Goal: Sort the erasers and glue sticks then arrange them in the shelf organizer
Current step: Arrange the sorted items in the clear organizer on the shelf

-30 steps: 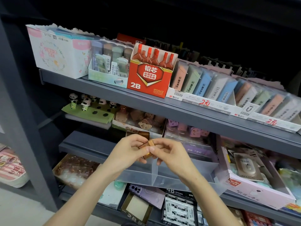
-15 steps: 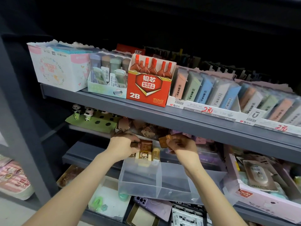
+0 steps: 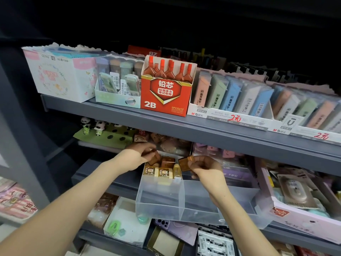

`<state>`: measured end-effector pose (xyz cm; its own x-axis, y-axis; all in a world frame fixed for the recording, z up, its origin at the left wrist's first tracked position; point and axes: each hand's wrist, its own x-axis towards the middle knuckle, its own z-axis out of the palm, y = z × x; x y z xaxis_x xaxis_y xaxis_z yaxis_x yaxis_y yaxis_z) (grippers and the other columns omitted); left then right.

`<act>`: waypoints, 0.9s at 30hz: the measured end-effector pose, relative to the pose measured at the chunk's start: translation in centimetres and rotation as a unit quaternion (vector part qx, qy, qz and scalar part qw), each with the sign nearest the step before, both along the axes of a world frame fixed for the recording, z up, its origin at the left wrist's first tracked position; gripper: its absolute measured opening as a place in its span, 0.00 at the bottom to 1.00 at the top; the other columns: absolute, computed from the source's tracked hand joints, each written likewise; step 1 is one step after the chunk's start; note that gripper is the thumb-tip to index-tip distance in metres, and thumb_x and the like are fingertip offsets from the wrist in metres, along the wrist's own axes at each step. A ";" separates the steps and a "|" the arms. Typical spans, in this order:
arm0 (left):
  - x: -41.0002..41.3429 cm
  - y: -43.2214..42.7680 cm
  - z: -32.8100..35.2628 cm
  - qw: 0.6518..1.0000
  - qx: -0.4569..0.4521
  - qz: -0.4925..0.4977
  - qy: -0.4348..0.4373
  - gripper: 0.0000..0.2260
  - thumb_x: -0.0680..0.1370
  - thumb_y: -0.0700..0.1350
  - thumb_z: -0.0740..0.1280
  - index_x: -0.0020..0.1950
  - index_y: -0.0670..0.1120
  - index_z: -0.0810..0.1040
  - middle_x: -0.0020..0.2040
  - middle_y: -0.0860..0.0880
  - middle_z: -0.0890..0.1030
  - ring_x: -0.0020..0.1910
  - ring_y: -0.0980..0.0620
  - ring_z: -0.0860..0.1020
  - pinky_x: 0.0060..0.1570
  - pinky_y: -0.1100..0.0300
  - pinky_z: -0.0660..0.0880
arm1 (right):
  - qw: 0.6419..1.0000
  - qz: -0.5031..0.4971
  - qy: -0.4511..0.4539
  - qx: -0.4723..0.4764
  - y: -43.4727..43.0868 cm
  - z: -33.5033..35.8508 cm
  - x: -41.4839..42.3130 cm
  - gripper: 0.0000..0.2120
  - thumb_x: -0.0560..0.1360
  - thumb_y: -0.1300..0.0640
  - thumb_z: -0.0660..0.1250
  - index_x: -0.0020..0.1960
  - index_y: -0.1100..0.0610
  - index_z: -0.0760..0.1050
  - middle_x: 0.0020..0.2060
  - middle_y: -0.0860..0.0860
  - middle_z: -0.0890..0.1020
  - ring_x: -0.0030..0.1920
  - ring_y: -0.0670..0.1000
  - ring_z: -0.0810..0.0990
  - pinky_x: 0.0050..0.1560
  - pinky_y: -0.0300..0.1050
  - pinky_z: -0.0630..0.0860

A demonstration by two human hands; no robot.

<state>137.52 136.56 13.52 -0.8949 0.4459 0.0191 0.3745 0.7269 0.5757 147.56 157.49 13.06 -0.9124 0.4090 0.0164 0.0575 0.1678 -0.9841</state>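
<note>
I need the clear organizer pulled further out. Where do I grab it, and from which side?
Take the clear organizer by its front wall's top rim, beside the divider, coming from the front and above. The top is open, the front half holds nothing, and that end juts past the shelf edge.

Dark grey shelves [image 3: 203, 132]. A red box [image 3: 166, 97] with gold trim and white "2B" lettering. A white box [image 3: 59, 80] printed with pink and green flowers. Rows of packs [image 3: 230, 95] in pastel peach, green and blue. A frosted clear organizer [image 3: 160, 206] with brown and cream erasers [image 3: 162, 170]. Black-and-white pandas [image 3: 85, 122] on a green tray [image 3: 96, 138] dotted with dark holes.
</note>
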 end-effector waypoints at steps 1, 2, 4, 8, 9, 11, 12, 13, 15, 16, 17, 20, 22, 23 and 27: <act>0.0 -0.1 -0.2 0.999 0.033 0.000 -0.010 0.15 0.79 0.47 0.64 0.67 0.52 0.73 0.62 0.47 0.77 0.59 0.49 0.75 0.58 0.59 0.73 | 1.000 -0.001 0.001 -0.001 0.0 -0.1 0.0 0.03 0.73 0.61 0.71 0.43 0.55 0.79 0.33 0.46 0.83 0.31 0.42 0.79 0.34 0.36 0.77; 0.0 -0.3 -0.4 0.998 0.064 0.000 -0.018 0.15 0.79 0.45 0.65 0.65 0.53 0.74 0.61 0.47 0.77 0.59 0.50 0.75 0.59 0.57 0.73 | 1.000 -0.004 0.002 0.000 0.0 -0.1 -0.1 0.02 0.73 0.61 0.71 0.43 0.55 0.79 0.33 0.47 0.83 0.31 0.42 0.79 0.34 0.37 0.78; 0.1 -0.6 -0.5 0.991 0.129 0.011 -0.027 0.12 0.78 0.41 0.66 0.58 0.56 0.76 0.57 0.48 0.78 0.57 0.51 0.75 0.59 0.56 0.73 | 1.000 -0.007 0.002 0.000 -0.1 -0.2 -0.2 0.02 0.73 0.61 0.70 0.44 0.56 0.79 0.35 0.48 0.83 0.31 0.44 0.79 0.37 0.39 0.79; 0.5 -1.0 -0.8 0.971 0.234 0.033 -0.042 0.11 0.74 0.37 0.70 0.46 0.54 0.77 0.50 0.50 0.80 0.53 0.54 0.77 0.55 0.62 0.72 | 1.000 -0.010 0.004 -0.011 -0.2 -0.4 -0.3 0.02 0.73 0.61 0.70 0.44 0.56 0.79 0.34 0.46 0.84 0.31 0.43 0.80 0.34 0.37 0.77; 0.6 -1.0 -0.9 0.967 0.247 0.032 -0.046 0.11 0.74 0.36 0.70 0.46 0.53 0.77 0.49 0.51 0.80 0.52 0.55 0.77 0.53 0.64 0.71 | 1.000 -0.010 0.004 -0.013 -0.2 -0.5 -0.3 0.02 0.73 0.62 0.70 0.44 0.56 0.79 0.33 0.46 0.84 0.31 0.43 0.80 0.35 0.37 0.77; 0.5 -0.9 -0.8 0.961 0.268 0.024 -0.060 0.11 0.73 0.34 0.71 0.45 0.50 0.77 0.49 0.52 0.80 0.52 0.58 0.77 0.51 0.68 0.71 | 1.000 -0.011 0.004 -0.012 -0.2 -0.5 -0.2 0.02 0.73 0.62 0.70 0.45 0.56 0.79 0.35 0.47 0.84 0.33 0.44 0.80 0.35 0.37 0.78; 0.5 -0.8 -0.8 0.959 0.274 0.018 -0.069 0.11 0.72 0.33 0.71 0.45 0.49 0.77 0.49 0.52 0.80 0.51 0.58 0.78 0.49 0.70 0.72 | 1.000 -0.012 0.005 -0.011 -0.2 -0.5 -0.2 0.02 0.73 0.62 0.70 0.45 0.57 0.79 0.36 0.48 0.84 0.33 0.44 0.80 0.35 0.37 0.78; 0.4 -0.7 -0.9 0.957 0.277 0.013 -0.081 0.12 0.72 0.31 0.70 0.44 0.48 0.76 0.48 0.52 0.81 0.50 0.59 0.78 0.47 0.72 0.73 | 1.000 -0.011 0.006 -0.010 -0.2 -0.5 -0.1 0.02 0.73 0.62 0.70 0.46 0.57 0.79 0.36 0.48 0.84 0.33 0.44 0.80 0.35 0.37 0.77; 0.4 -0.6 -1.1 0.958 0.269 0.004 -0.103 0.12 0.71 0.29 0.70 0.42 0.46 0.76 0.45 0.52 0.81 0.48 0.58 0.79 0.42 0.72 0.74 | 1.000 -0.010 0.007 -0.007 -0.1 -0.5 0.0 0.02 0.73 0.62 0.70 0.45 0.57 0.79 0.36 0.49 0.83 0.33 0.43 0.79 0.34 0.35 0.76; 0.3 -0.5 -1.2 0.961 0.255 0.000 -0.109 0.12 0.70 0.28 0.70 0.41 0.45 0.76 0.45 0.52 0.81 0.47 0.58 0.80 0.40 0.73 0.74 | 1.000 -0.010 0.008 -0.006 0.0 -0.5 0.0 0.02 0.73 0.62 0.70 0.45 0.57 0.79 0.35 0.49 0.83 0.32 0.43 0.79 0.33 0.35 0.76; 0.3 -0.5 -1.2 0.966 0.234 -0.003 -0.107 0.13 0.70 0.28 0.69 0.40 0.46 0.75 0.46 0.52 0.81 0.46 0.59 0.79 0.40 0.73 0.74 | 1.000 -0.010 0.009 -0.006 0.0 -0.5 0.0 0.02 0.73 0.62 0.70 0.45 0.57 0.79 0.35 0.48 0.83 0.32 0.43 0.79 0.33 0.35 0.76; -0.1 -0.5 -1.0 0.985 0.157 -0.002 -0.068 0.14 0.70 0.31 0.70 0.40 0.50 0.74 0.50 0.54 0.79 0.50 0.60 0.76 0.46 0.69 0.70 | 1.000 -0.008 0.006 0.002 0.0 -0.4 0.0 0.02 0.73 0.62 0.70 0.45 0.57 0.79 0.35 0.48 0.83 0.31 0.43 0.79 0.34 0.35 0.77; -0.3 -0.5 -0.9 0.988 0.143 0.000 -0.056 0.14 0.71 0.32 0.70 0.40 0.51 0.73 0.50 0.55 0.78 0.53 0.58 0.75 0.49 0.66 0.68 | 1.000 -0.007 0.005 0.006 0.0 -0.4 0.0 0.02 0.73 0.61 0.70 0.45 0.56 0.79 0.35 0.48 0.83 0.31 0.43 0.79 0.37 0.38 0.79; -0.4 -0.5 -0.9 0.988 0.142 0.000 -0.057 0.14 0.71 0.32 0.70 0.41 0.51 0.73 0.50 0.55 0.78 0.53 0.58 0.74 0.49 0.66 0.68 | 1.000 -0.006 0.004 0.007 0.0 -0.4 0.0 0.02 0.73 0.61 0.70 0.45 0.56 0.79 0.35 0.48 0.83 0.31 0.44 0.79 0.39 0.40 0.80; -0.3 -0.5 -0.8 0.987 0.148 0.012 -0.059 0.13 0.71 0.33 0.70 0.44 0.51 0.73 0.53 0.53 0.77 0.57 0.53 0.74 0.55 0.58 0.72 | 1.000 -0.008 0.011 0.002 -0.1 -0.3 0.0 0.02 0.73 0.61 0.70 0.46 0.56 0.79 0.36 0.48 0.84 0.30 0.42 0.79 0.36 0.38 0.79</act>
<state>137.23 136.06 12.77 -0.9086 0.4157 0.0402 0.2769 0.5274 0.8032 147.57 157.42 12.74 -0.9052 0.4234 0.0372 0.0394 0.1707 -0.9845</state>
